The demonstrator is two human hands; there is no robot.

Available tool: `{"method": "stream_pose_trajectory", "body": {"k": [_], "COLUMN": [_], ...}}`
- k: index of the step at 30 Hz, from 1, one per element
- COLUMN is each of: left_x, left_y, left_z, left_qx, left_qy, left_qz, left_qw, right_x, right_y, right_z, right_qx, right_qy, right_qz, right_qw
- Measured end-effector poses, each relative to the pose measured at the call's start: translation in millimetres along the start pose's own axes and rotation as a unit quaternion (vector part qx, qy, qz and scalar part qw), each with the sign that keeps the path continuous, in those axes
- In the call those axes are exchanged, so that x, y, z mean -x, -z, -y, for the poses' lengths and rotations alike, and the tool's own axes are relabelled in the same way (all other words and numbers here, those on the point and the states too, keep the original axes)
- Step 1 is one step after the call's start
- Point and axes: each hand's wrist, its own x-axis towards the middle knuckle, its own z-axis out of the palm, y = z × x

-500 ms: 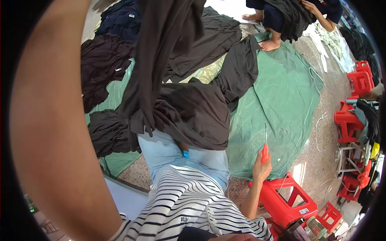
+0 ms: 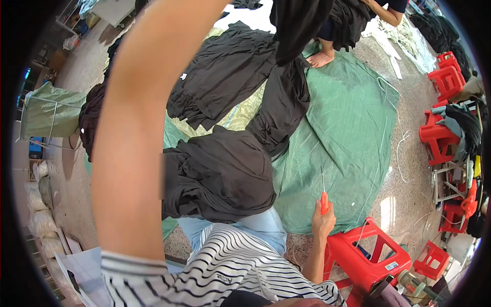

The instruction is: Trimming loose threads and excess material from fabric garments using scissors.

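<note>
My right hand (image 2: 323, 221) is closed round the red handle of a slim tool (image 2: 324, 202), whose thin metal shaft points away over the green sheet. Its exact kind is too small to make out. My left arm (image 2: 135, 143) reaches up and forward, and its hand lies beyond the top edge of the picture. To the right of that forearm, at the top, hangs a dark garment (image 2: 296, 28); what holds it is out of view. Across my lap lies a heap of dark brown-black cloth (image 2: 220, 176), touching another dark garment (image 2: 284, 102) further off.
A green sheet (image 2: 353, 117) covers the floor ahead, with more dark garments (image 2: 225, 71) spread on it. A barefoot person (image 2: 322, 57) handles dark cloth at the top. A red stool (image 2: 365, 250) stands close at my right; more red stools (image 2: 445, 82) line the far right.
My left arm has swung to the right and farther forward. The dark cloth that hung over my lap has moved up and right. The tool stays in my right hand.
</note>
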Motion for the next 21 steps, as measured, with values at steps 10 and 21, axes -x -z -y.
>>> {"method": "stream_pose_trajectory", "body": {"k": [10, 21], "left_x": [382, 512], "left_y": [81, 218], "left_z": [-10, -155], "left_qx": [-0.301, 0.017], "left_qy": [0.221, 0.724], "left_qz": [0.386, 0.229], "left_qw": [0.844, 0.650], "right_x": [-3, 21], "right_y": [13, -12], "right_z": [-6, 5], "right_qx": [-0.007, -0.003], "right_qy": [0.064, 0.088], "right_qz": [-0.028, 0.054], "right_qw": [0.998, 0.995]}}
